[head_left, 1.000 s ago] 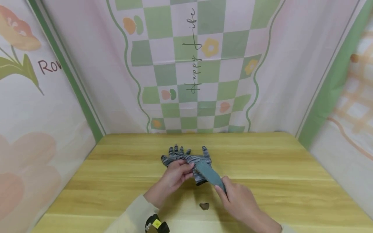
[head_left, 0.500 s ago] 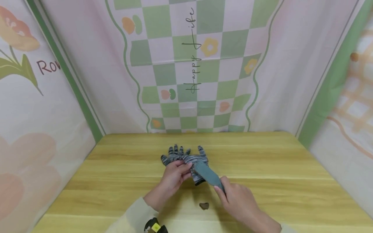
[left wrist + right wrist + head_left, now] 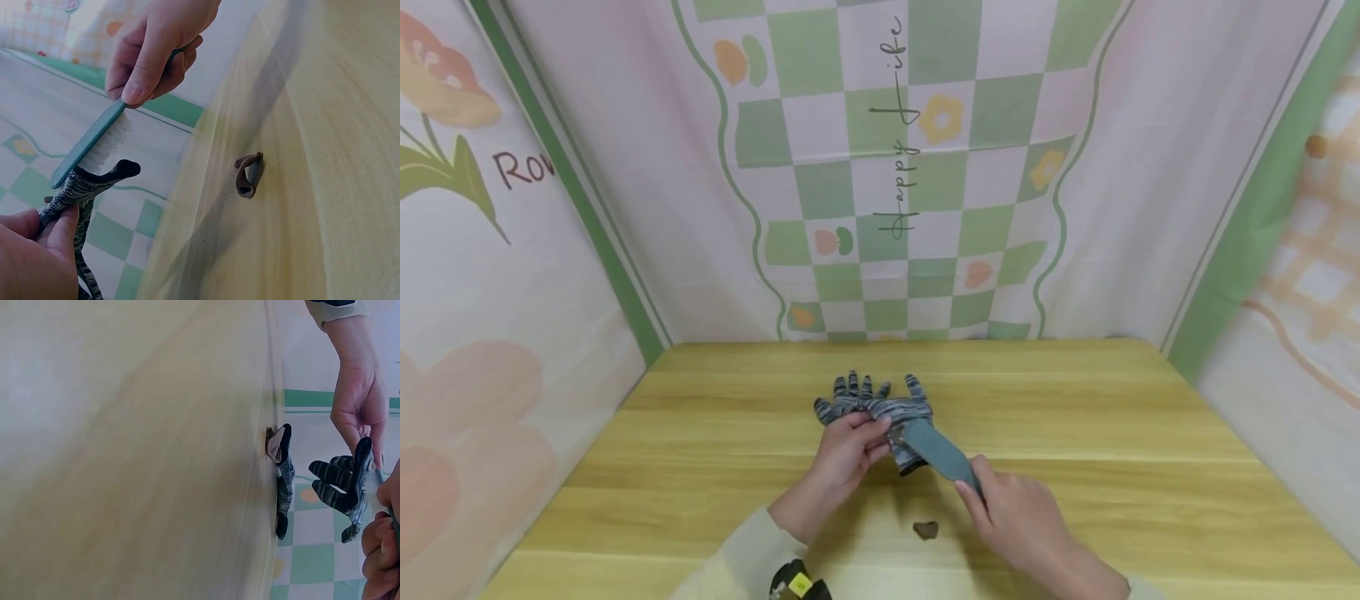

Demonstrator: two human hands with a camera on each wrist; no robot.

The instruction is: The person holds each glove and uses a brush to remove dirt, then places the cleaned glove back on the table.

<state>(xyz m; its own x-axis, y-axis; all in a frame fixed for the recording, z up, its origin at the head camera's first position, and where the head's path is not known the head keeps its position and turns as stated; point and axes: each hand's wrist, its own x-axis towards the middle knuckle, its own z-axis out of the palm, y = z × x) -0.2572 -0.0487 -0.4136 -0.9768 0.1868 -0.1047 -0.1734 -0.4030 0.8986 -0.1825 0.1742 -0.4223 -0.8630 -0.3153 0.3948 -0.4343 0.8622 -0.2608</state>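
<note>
Head view. Hands, two: left hand [image 3: 846, 452], right hand [image 3: 1021, 512]. Striped gloves, two: held glove [image 3: 904, 408], loose glove [image 3: 844, 405]. Brush [image 3: 946, 454], one. Brown scrap [image 3: 927, 530], one. Left hand pinches the held glove, which sits between the hands; right hand grips the brush. Loose glove lies beyond the left hand, towards the back edge of the counter [image 3: 1075, 400]; brown scrap lies nearer the front edge.

Left wrist view. White bristles [image 3: 111, 145] touch the held glove near its cuff.

Right wrist view. Held glove is raised off the counter.

the table [image 3: 1135, 450] offers a way past at right, while brush [image 3: 943, 454] and held glove [image 3: 901, 409] block the middle.
</note>
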